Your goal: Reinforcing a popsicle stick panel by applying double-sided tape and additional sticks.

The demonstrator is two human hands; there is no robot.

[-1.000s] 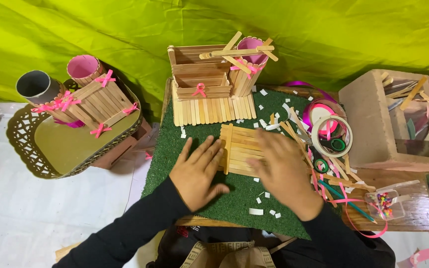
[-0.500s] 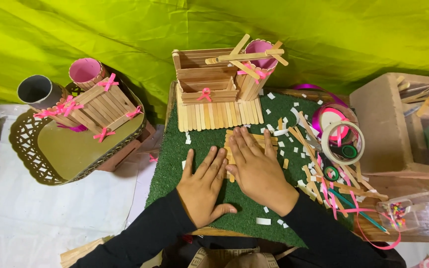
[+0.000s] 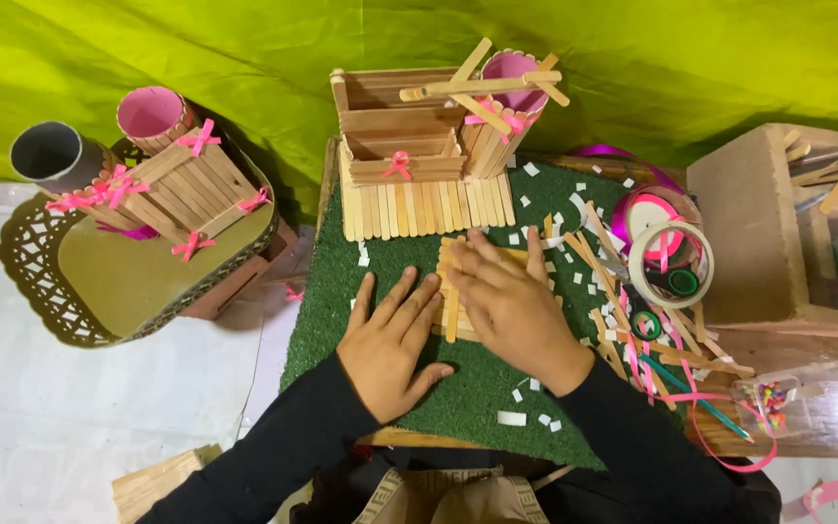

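My left hand [image 3: 392,342] lies flat, fingers spread, on the green turf mat [image 3: 341,301], its fingertips at the left edge of a flat panel of wooden craft sticks [image 3: 453,291]. My right hand [image 3: 508,301] presses palm-down on top of that panel and hides most of it. Just beyond the panel stands a craft-stick box model [image 3: 409,160] with a small pink bow and a pink-lined stick cup [image 3: 511,92]. Both sleeves are black.
A gold lace-edged tray [image 3: 109,291] at the left carries another stick model with pink bows [image 3: 181,189] and two tubes. Rolls of tape and pink ribbon [image 3: 669,252], loose sticks and white paper scraps lie to the right, beside a cardboard box [image 3: 758,243].
Both hands have slid forward and left over the stick panel. The right hand now covers it with fingers pointing up-left; the left hand rests beside it.
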